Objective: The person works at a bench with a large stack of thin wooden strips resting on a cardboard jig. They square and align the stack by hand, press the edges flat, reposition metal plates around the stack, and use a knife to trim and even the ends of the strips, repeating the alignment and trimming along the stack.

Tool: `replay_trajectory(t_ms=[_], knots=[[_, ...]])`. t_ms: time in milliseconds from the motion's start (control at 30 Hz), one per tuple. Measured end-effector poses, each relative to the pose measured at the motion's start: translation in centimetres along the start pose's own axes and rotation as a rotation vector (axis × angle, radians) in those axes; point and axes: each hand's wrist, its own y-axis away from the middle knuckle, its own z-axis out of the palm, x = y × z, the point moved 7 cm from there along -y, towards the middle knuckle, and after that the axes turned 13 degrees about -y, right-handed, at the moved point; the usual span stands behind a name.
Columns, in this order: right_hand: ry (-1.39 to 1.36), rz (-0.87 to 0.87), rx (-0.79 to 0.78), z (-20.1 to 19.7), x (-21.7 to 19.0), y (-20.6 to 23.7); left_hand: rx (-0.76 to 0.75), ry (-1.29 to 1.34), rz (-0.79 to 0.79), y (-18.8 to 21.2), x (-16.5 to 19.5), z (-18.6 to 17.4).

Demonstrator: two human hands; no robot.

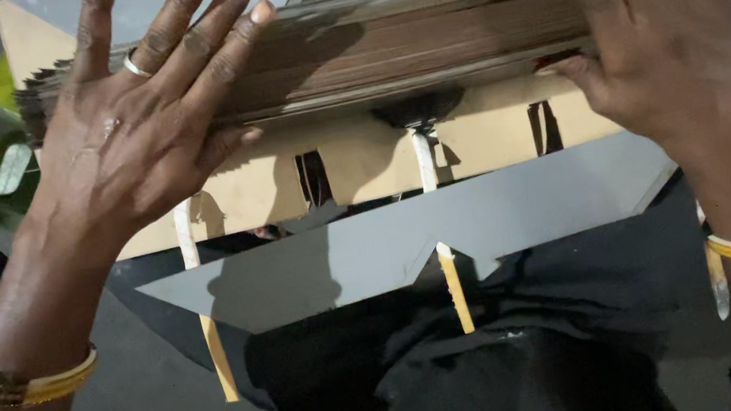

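A: Thick brown stack of flat cardboard die-cut sheets (418, 41), lying edge-on across the top of view, on a tan cardboard blank w/ slots (359, 162). Looks heavy as a block, tho each sheet prob. light and bendy; the pile could slide apart.

B: Hands?

A: Left hand (138, 124) spread flat, pressed on the stack's left end. Right hand (659, 22) flat on the right end, thumb under the edge. Best held at both ends. Grey notched sheet (411, 242) below.

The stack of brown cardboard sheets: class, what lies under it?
Under the stack of brown cardboard sheets lie a tan die-cut board and a grey die-cut sheet. Both hands, left and right, press on the stack, which covers everything further beneath.
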Motion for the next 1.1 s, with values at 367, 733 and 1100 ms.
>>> replay_trajectory(t_ms=[367, 733, 1100], knots=[[-0.108, 0.045, -0.164, 3.3, 1.4, 1.3, -0.305, -0.019, -0.080, -0.3, 1.2, 2.1], [-0.116, 0.019, -0.138, 6.8, 3.0, 4.3, 0.110, -1.124, 0.191, -0.2, 2.5, 2.3], [-0.137, 0.156, -0.277, 6.1, 3.0, 3.3, -0.329, -0.421, -0.082, 0.3, 0.7, 4.7]])
